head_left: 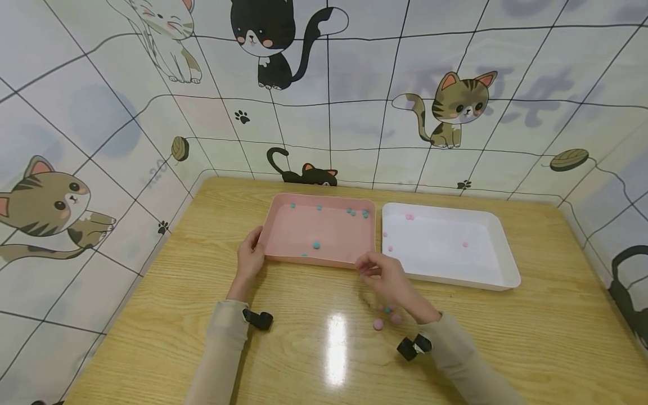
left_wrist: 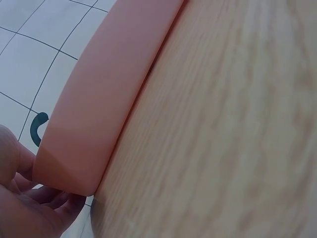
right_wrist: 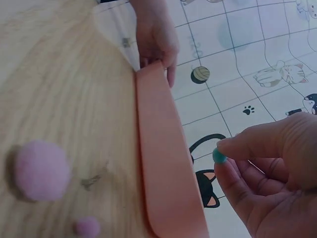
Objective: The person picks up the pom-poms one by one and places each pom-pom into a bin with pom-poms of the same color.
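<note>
My left hand [head_left: 250, 256] grips the near-left corner of a pink tray [head_left: 283, 260]; in the left wrist view the fingers [left_wrist: 69, 210] curl around the tray's corner. Between thumb and finger, my right hand [right_wrist: 277, 173] pinches a small teal pom-pom [right_wrist: 219, 155] near the tray's near-right corner. Several teal pom-poms lie inside the pink tray, one bigger teal pom-pom [head_left: 316, 245] among them. On the table below my right hand sit pink pom-poms, such as a large one [head_left: 378, 324], and a small teal one [head_left: 387, 310], partly hidden by the hand.
A white tray [head_left: 440, 270] stands to the right of the pink one, with several small pink pom-poms [head_left: 466, 244] in it. Both trays rest on a wooden table [head_left: 167, 292]. A wall covering with cartoon cats [head_left: 354, 124] rises behind the table.
</note>
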